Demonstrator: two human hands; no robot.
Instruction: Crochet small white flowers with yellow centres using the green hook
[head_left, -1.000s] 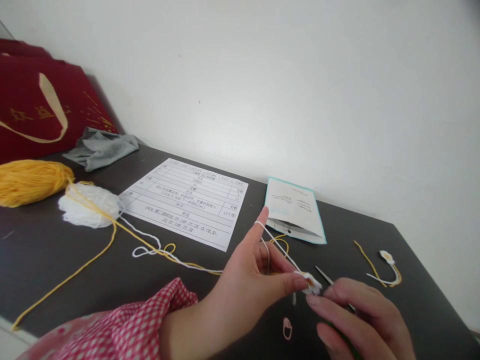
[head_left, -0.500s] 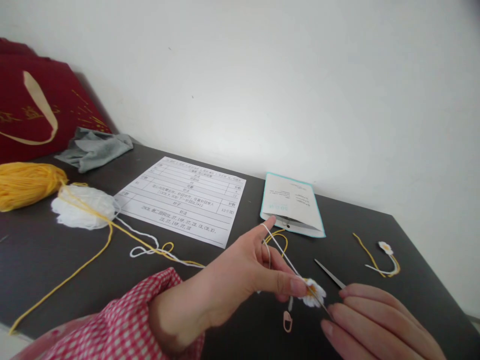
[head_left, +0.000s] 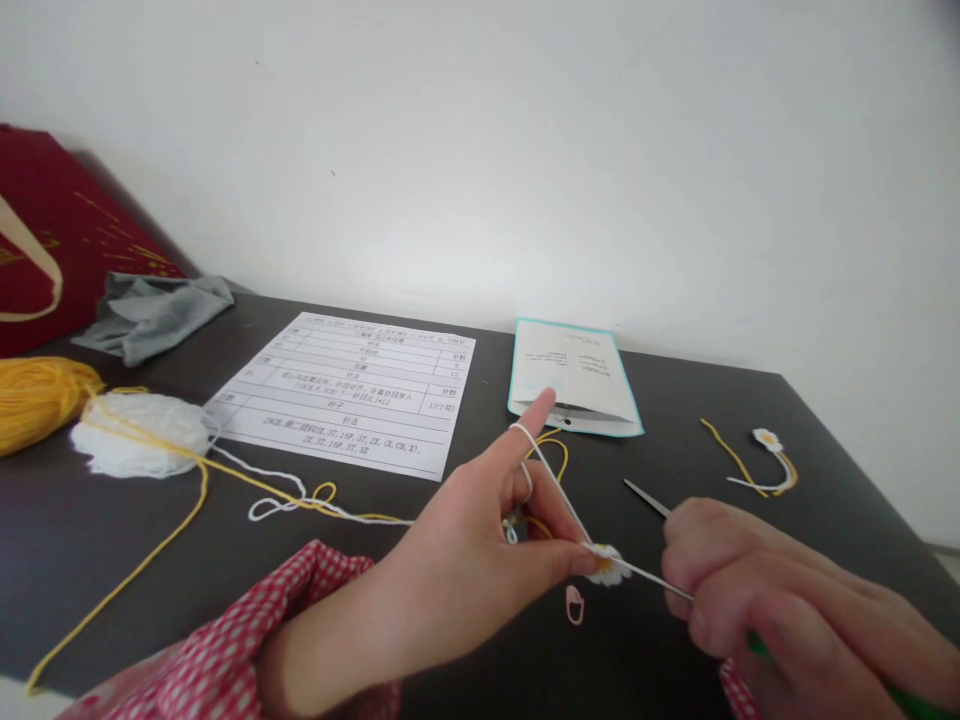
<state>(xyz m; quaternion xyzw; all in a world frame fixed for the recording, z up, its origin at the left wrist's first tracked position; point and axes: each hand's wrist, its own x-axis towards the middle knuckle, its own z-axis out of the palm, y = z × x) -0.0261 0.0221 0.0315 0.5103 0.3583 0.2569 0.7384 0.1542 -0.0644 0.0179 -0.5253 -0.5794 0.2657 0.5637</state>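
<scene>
My left hand (head_left: pixel 480 540) pinches a small crocheted flower (head_left: pixel 611 572), white with a yellow centre, between thumb and fingers. White yarn (head_left: pixel 564 490) runs from the flower up around its raised index finger. My right hand (head_left: pixel 780 600) is closed around a crochet hook (head_left: pixel 660 579); a bit of green handle shows under the fingers, and the thin metal shaft reaches the flower. Whether the tip sits inside a stitch cannot be made out. A pink stitch marker (head_left: pixel 574 605) is just below the flower. Beyond my right hand a pointed metal blade (head_left: pixel 646 497) lies partly hidden.
Yellow yarn (head_left: pixel 45 400) and white yarn (head_left: pixel 139 435) lie at left, strands trailing across the dark table (head_left: pixel 150 590). Behind are a printed sheet (head_left: pixel 337 400), white pouch (head_left: pixel 574 370), grey cloth (head_left: pixel 154 315) and red bag (head_left: pixel 82 230). A finished flower (head_left: pixel 767 440) lies right.
My right hand has turned and drawn into a fuller grip, showing the green handle and more of the hook's shaft. The flower has tilted flatter in my left hand. The view has shifted slightly.
</scene>
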